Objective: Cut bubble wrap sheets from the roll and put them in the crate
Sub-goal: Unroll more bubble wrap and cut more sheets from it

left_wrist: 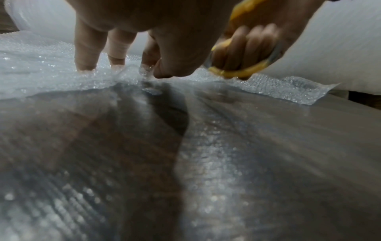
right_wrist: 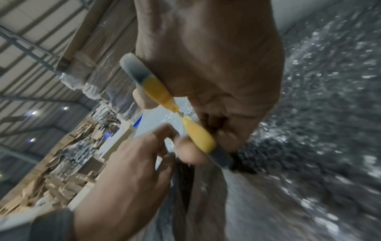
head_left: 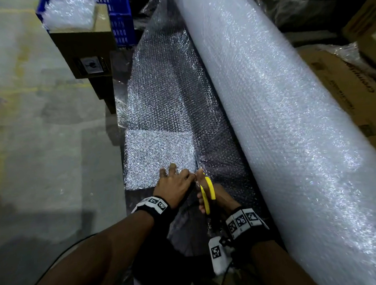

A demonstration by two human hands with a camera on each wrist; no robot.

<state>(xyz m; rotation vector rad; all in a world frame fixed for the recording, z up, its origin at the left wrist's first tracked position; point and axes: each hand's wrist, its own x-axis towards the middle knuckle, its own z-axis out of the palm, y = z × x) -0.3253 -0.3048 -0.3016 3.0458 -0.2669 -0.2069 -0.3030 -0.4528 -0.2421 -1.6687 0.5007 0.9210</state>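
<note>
A huge bubble wrap roll (head_left: 278, 106) lies diagonally on the right. Its unrolled sheet (head_left: 165, 96) spreads flat to its left over a dark surface. A brighter, denser patch of wrap (head_left: 159, 154) lies at the sheet's near end. My left hand (head_left: 173, 181) presses on that patch with straight, spread fingers (left_wrist: 84, 48). Right beside it my right hand (head_left: 219, 197) grips yellow-handled scissors (head_left: 206, 191), whose blades point away into the wrap and are mostly hidden. The scissors (right_wrist: 198, 135) show between both hands. A blue crate (head_left: 121, 18) stands at the far top.
A cardboard box (head_left: 86, 49) in front of the crate carries a pile of bubble wrap pieces (head_left: 69, 14). More cardboard cartons (head_left: 342, 88) lie behind the roll on the right. Bare concrete floor (head_left: 42, 127) fills the left side.
</note>
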